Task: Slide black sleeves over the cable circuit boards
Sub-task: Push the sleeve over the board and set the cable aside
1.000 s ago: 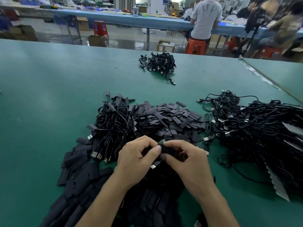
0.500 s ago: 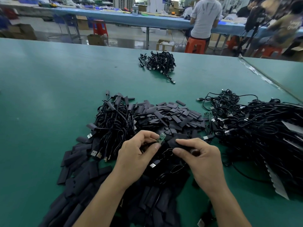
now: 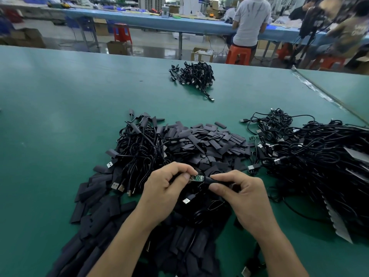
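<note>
My left hand (image 3: pixel 165 188) pinches the left end of a small green circuit board (image 3: pixel 196 178) on a black cable. My right hand (image 3: pixel 243 196) pinches a black sleeve (image 3: pixel 209 179) whose mouth touches the board's right end. The board lies bare between the two hands. A silver USB plug (image 3: pixel 186 200) of the cable hangs below them. Under and behind my hands spreads a heap of loose black sleeves (image 3: pixel 201 142).
A tangle of black cables (image 3: pixel 139 148) lies left of the sleeve heap, and a large pile of cables (image 3: pixel 311 156) lies to the right. A small cable bundle (image 3: pixel 193 74) sits far back on the green table (image 3: pixel 60 116). People work at a blue bench behind.
My hands have drawn apart from a close clasp. The green board, hidden a second ago, now shows between them, with the sleeve at its right end.
</note>
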A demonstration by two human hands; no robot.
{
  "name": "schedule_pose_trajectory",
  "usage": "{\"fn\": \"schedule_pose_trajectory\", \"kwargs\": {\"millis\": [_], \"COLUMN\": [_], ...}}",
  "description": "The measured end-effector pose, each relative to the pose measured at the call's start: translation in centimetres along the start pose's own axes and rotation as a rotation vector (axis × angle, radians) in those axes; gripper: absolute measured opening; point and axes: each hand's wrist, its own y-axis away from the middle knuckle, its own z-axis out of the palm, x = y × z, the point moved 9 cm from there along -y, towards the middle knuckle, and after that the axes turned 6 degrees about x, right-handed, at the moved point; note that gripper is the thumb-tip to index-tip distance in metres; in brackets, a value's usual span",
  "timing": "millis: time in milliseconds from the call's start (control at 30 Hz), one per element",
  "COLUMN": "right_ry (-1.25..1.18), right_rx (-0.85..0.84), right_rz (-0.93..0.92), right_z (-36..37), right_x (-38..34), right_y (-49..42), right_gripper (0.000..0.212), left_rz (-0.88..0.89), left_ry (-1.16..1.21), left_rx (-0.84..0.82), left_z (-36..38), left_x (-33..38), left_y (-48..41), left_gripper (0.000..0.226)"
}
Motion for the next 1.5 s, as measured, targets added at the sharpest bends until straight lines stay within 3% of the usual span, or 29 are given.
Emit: {"fn": "schedule_pose_trajectory", "kwargs": {"millis": [633,933,1300,1500], "right_ry": [0.008,0.097,0.124,0.168], "right_rx": [-0.036,0.009,-0.061,-0.068], "right_rz": [0.038,-0.017,0.021,-0.095], "right_z": [0.4,0.0,0.4,1.6], "right_x": [0.1,-0.1,0.6,-0.3], "right_y": [0.1,0.2,0.3,0.6], "right_gripper": [0.019,0.030,0.020,0.028], "left_rz": [0.006,-0.005,-0.005,0.018], "left_ry": [-0.077,-0.089,-0.131,-0.053], "left_rx": [-0.008,-0.038,-0.069,-0.091], "left_z": [0.0,0.3,0.7,0.9], "left_x": [0.0,-0.3,-0.6,-0.4], "left_y": [0.0,0.2,0.1,0.1], "left_gripper": [0.018,0.018,0.017,0.016]}}
